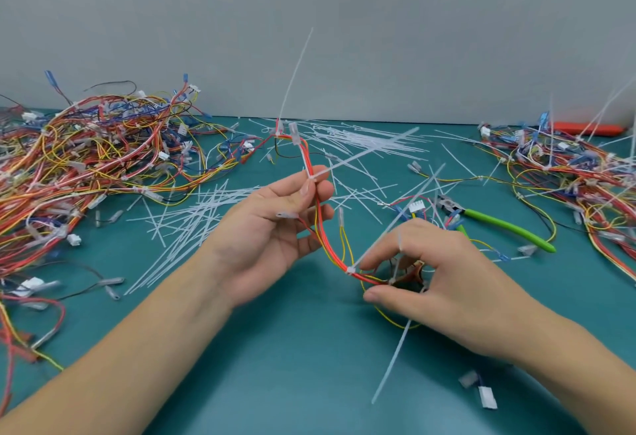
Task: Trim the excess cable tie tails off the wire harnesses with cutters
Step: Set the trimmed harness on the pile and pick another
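Leftmost, a large tangled pile of harnesses (pixel 86 159) covered the far left of the teal desk (pixel 275 365). Beside it, loose white trimmed tails (pixel 186 224) lay scattered toward the centre. The left hand (pixel 275 228) was raised palm-up above the desk, its grip pinching the red-and-yellow wire harness (pixel 318 214) between thumb and fingertips just below one white cable tie (pixel 315 176) (its uncut tail (pixel 371 150) ran up and to the right). A second long tail (pixel 296 73) stood upright from the harness's far end. The harness curved down to the right hand (pixel 447 283), whose grip was curled round the lower end of the bundle, thumb and fingers closing on it near another tie head (pixel 351 270). A further tail (pixel 392 362) hung below that hand. Behind the right hand, the green-handled cutters (pixel 499 224) lay on the desk, untouched. At far right sat a second pile of harnesses (pixel 568 173) with uncut tails sticking up, and an orange object (pixel 592 129) (not identifiable) behind it.
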`<state>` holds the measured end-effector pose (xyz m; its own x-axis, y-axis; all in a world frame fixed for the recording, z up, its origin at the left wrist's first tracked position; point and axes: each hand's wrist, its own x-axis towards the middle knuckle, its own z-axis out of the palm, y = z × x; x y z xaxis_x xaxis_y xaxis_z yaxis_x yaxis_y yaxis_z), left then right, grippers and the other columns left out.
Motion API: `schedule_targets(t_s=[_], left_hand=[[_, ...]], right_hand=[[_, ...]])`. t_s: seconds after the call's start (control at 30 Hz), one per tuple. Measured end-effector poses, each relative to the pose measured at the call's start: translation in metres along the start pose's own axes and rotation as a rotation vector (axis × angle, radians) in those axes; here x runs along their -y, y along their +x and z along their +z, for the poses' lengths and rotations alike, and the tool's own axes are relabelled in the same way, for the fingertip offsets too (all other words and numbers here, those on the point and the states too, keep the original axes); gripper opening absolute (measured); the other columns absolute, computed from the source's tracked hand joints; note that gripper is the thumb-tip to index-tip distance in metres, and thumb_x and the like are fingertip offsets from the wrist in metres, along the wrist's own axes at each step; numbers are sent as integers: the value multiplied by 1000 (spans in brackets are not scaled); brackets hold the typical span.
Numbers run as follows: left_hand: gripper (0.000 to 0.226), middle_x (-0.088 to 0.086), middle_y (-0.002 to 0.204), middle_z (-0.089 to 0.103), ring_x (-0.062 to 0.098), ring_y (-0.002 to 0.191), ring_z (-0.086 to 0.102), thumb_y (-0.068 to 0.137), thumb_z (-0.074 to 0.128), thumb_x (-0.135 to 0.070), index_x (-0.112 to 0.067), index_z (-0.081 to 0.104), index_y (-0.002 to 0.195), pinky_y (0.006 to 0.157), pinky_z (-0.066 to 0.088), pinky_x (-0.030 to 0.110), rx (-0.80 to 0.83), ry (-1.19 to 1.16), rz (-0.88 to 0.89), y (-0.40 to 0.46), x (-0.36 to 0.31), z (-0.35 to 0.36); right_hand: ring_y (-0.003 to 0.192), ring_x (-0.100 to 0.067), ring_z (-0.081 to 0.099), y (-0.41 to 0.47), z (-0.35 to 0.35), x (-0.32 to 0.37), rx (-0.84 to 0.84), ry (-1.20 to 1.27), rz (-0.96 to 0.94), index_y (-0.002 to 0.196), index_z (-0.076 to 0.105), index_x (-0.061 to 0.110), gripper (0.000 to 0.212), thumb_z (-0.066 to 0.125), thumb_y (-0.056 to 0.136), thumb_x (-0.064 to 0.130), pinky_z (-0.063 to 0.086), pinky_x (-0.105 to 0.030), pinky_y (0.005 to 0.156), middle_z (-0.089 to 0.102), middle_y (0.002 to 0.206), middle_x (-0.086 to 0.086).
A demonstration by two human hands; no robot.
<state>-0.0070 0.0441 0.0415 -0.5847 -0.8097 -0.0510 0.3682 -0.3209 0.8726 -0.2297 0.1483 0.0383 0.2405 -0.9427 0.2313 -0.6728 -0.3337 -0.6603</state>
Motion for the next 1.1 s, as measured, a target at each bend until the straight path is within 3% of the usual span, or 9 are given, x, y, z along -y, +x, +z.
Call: schedule_targets(t_s=[0.1, 0.3, 0.47, 0.6, 0.7, 0.77, 0.83, 0.97, 1.1], left_hand=[[20, -13, 89, 71, 10, 82, 68, 87, 64, -26, -31, 80, 98, 71, 55, 25, -15, -31, 3, 0, -1, 0], [20, -14, 88, 69, 11, 80, 67, 88, 62, -25, -32, 80, 93, 69, 55, 25, -16, -54, 20, -1, -2, 2], [20, -12, 91, 70, 12, 84, 68, 89, 63, -25, -31, 79, 99, 70, 55, 26, -5, -51, 0, -1, -1, 0], [27, -8, 98, 73, 13, 88, 67, 92, 60, -37, -34, 77, 112, 76, 52, 30, -23, 25, -5, -1, -2, -3], [32, -5, 98, 72, 13, 84, 65, 97, 53, -41, -33, 75, 119, 70, 50, 30, -46, 32, -1, 1, -2, -2], [37, 0, 98, 72, 18, 82, 64, 96, 46, -33, -25, 77, 114, 67, 49, 31, -23, 12, 5, 0, -1, -3], [38, 5, 97, 73, 22, 80, 65, 81, 47, -22, -18, 80, 101, 66, 51, 32, 32, -1, 22, -2, -1, -2], [31, 6, 93, 76, 20, 76, 68, 73, 63, -8, -20, 81, 96, 63, 53, 27, 72, 347, 111, -8, 8, 7], [18, 1, 85, 76, 14, 73, 64, 85, 75, -31, -21, 80, 100, 58, 48, 25, 64, 512, 233, -11, 24, 24]], right_hand=[[98, -13, 63, 2, -2, -3, -17, -42, -13, 99, 77, 34, 20, 87, 83, 26, 53, -34, 78, 71, 96, 11], [90, -13, 63, 2, 0, -5, -27, -64, -6, 101, 78, 36, 16, 82, 86, 32, 53, -33, 77, 66, 94, 10], [81, -18, 65, 2, 2, -4, -36, -24, -38, 98, 81, 30, 12, 83, 89, 22, 53, -35, 73, 67, 88, 9], [85, -17, 68, 3, 4, 0, -189, 65, -39, 91, 82, 24, 11, 84, 87, 14, 51, -24, 74, 72, 86, 11], [81, -14, 69, 4, 3, 2, -292, 196, -14, 87, 81, 27, 14, 84, 86, 13, 49, -19, 71, 74, 85, 9], [73, -8, 68, 5, 2, 4, -365, 352, 30, 85, 81, 28, 10, 87, 83, 19, 50, -19, 67, 75, 81, 5], [65, -8, 65, 6, 1, 7, -430, 514, 68, 87, 82, 27, 12, 89, 77, 26, 52, -21, 62, 76, 76, 1], [59, -13, 63, 9, 0, 5, -466, 716, 134, 86, 82, 18, 22, 84, 70, 33, 54, -23, 59, 73, 70, -4], [63, -10, 64, 8, 4, 5, -393, 668, 119, 92, 81, 18, 18, 83, 75, 26, 54, -23, 60, 75, 75, -3]])
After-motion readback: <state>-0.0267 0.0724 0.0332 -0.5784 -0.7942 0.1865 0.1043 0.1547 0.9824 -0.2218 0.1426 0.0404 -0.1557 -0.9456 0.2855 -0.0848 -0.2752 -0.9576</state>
